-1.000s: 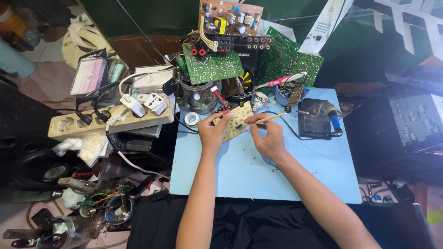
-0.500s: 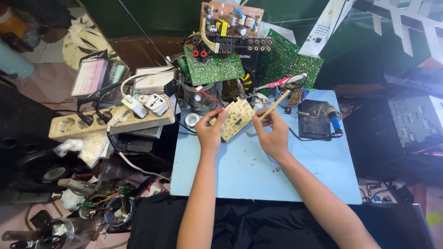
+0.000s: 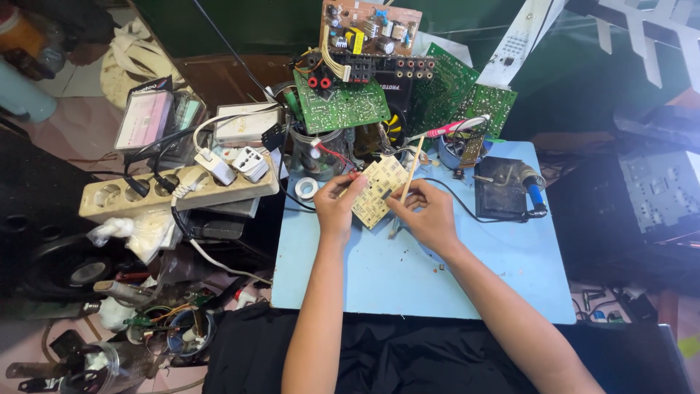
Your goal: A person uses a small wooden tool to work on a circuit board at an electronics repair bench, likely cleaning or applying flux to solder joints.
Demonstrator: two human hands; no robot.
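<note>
Left hand pinches the tan circuit board by its edge, tilted above the counter near the far edge. Right hand is closed around a thin wooden stick touching the board.

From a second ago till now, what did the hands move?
The right hand swung its thin wooden stick from lying almost flat to standing nearly upright, its lower end at the small tan circuit board. The left hand kept its grip on the board's left edge, and the board stayed above the blue table. The green boards behind and the power strip did not move.
</note>
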